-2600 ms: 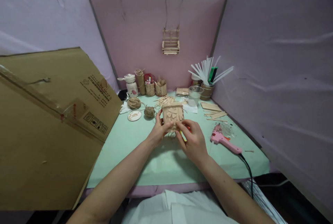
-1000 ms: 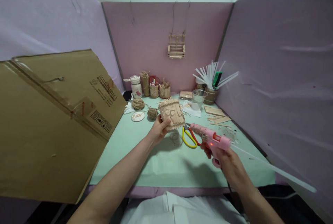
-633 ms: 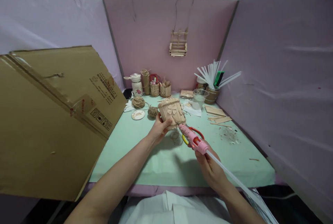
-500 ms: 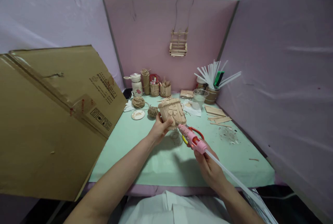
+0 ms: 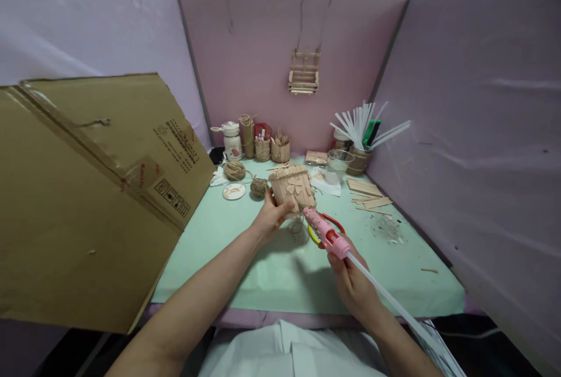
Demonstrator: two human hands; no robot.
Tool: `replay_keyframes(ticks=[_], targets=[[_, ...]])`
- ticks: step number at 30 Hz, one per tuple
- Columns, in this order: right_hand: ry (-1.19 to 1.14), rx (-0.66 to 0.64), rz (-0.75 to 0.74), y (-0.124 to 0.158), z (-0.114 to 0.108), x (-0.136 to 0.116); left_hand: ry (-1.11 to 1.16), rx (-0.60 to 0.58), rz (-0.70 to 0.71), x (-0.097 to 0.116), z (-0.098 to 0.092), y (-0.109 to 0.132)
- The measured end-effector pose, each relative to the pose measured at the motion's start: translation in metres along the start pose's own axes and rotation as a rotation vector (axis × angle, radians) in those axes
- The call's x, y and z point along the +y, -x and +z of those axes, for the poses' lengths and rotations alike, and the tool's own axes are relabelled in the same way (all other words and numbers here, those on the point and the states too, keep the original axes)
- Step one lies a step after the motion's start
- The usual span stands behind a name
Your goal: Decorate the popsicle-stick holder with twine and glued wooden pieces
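Observation:
Over the middle of the table, my left hand (image 5: 272, 216) is closed around the lower left side of a wooden-stick pot (image 5: 293, 187) with petal-shaped pieces on its front. The pot is tilted. A pink glue gun (image 5: 326, 234) is gripped in my right hand (image 5: 353, 277), its tip at the pot's lower right edge; whether they touch I cannot tell. A long white glue stick (image 5: 390, 301) sticks out of the gun's back end. Behind the gun lie scissors (image 5: 335, 222) with red and yellow handles, partly hidden.
A large cardboard box (image 5: 87, 201) stands at the left. Twine balls (image 5: 235, 170), a white lid (image 5: 234, 191), a jar (image 5: 232, 141) and stick-filled cups (image 5: 280, 149) are behind. At the right are flat wooden sticks (image 5: 363, 187), a plastic cup (image 5: 340, 162) and a pot of glue sticks (image 5: 359, 161).
The view has shifted slightly. Both hands keep their holds, and the glue gun's tip stays by the pot's lower right edge.

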State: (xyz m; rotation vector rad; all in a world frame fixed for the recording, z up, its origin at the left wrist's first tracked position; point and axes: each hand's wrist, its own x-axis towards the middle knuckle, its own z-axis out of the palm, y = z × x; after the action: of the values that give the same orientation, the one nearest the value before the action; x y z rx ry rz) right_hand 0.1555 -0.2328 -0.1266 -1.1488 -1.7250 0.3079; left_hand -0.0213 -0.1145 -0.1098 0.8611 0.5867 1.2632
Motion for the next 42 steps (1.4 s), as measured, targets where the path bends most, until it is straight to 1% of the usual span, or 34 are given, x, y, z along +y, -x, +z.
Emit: replay_keyframes(ticks=[3, 11, 17, 24, 28, 31, 34, 37, 40, 42], targets=[[-0.061, -0.053, 0.034, 0.0, 0.0, 0.0, -0.003, -0.001, -0.006, 0.0, -0.001, 0.0], [-0.083, -0.078, 0.083, -0.001, -0.003, -0.004, -0.001, 0.022, -0.017, 0.0, 0.0, 0.001], [-0.084, -0.047, 0.074, 0.0, -0.003, -0.005, 0.012, 0.024, -0.014, 0.001, 0.001, 0.001], [-0.075, -0.053, 0.061, 0.0, -0.004, -0.006, 0.008, 0.032, -0.014, 0.003, 0.004, 0.002], [-0.056, -0.021, 0.03, 0.001, -0.004, -0.005, 0.006, 0.037, -0.011, 0.003, 0.003, 0.002], [-0.05, -0.008, 0.055, 0.002, -0.005, -0.006, -0.003, 0.037, -0.005, 0.002, 0.002, 0.002], [-0.06, -0.037, 0.098, 0.002, -0.006, -0.008, -0.049, 0.047, 0.045, 0.001, 0.001, 0.001], [-0.055, -0.059, 0.128, 0.003, -0.007, -0.011, -0.164, 0.075, 0.16, 0.0, 0.0, -0.001], [0.001, -0.033, 0.123, 0.005, -0.008, -0.017, -0.249, 0.131, 0.264, 0.0, -0.002, -0.002], [0.046, -0.012, 0.124, 0.007, -0.01, -0.022, -0.261, 0.171, 0.28, 0.0, -0.004, -0.003]])
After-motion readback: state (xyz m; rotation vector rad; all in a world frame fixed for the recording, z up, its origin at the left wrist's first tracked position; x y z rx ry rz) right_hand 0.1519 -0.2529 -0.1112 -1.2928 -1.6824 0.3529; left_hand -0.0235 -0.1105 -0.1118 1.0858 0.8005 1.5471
